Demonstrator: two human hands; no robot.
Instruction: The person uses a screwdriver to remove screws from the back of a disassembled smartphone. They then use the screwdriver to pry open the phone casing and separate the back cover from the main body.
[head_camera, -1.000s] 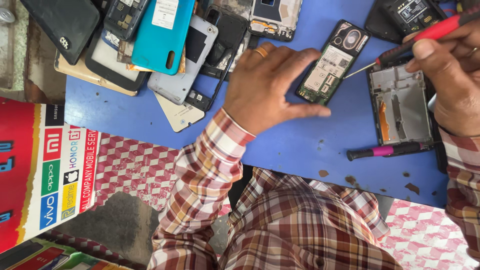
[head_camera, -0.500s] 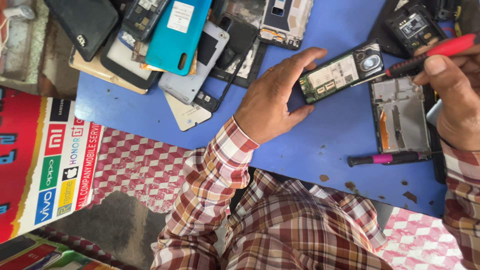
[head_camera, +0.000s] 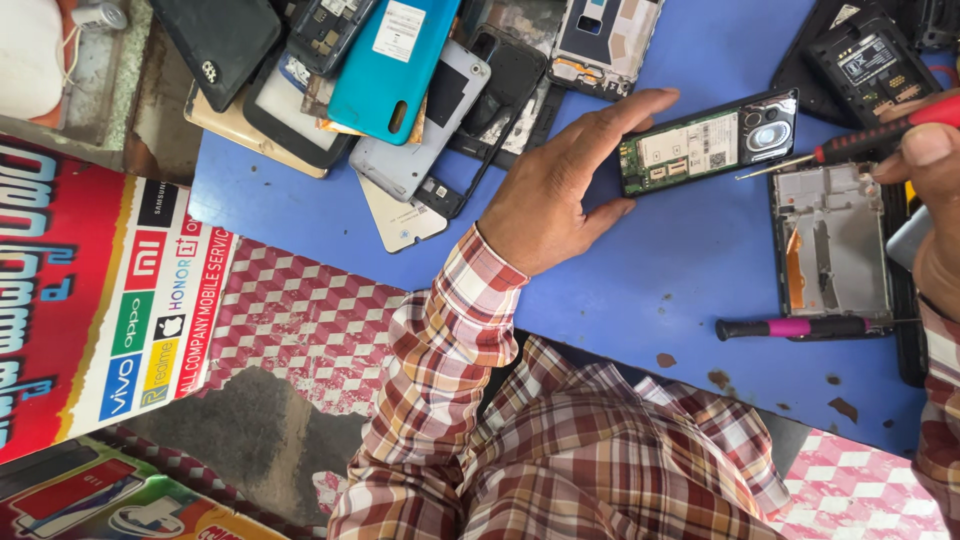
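Note:
My left hand (head_camera: 560, 190) grips the left end of an opened black phone (head_camera: 710, 140) with its green circuit board and camera module exposed, lying on the blue table (head_camera: 650, 280). At the right edge, my right hand (head_camera: 925, 190) holds a red-handled screwdriver (head_camera: 870, 135). Its metal tip points at the right end of the phone, near the camera. Below the tip lies a grey metal phone frame (head_camera: 830, 240).
A pink-handled screwdriver (head_camera: 800, 327) lies near the table's front edge. A pile of phone covers, frames and a teal back cover (head_camera: 395, 60) fills the table's far left. More phone parts (head_camera: 865, 55) sit at the far right. A red printed banner (head_camera: 90, 300) hangs left.
The phone has turned from slanted to nearly level under my left hand. The red screwdriver's tip has come closer to its right end.

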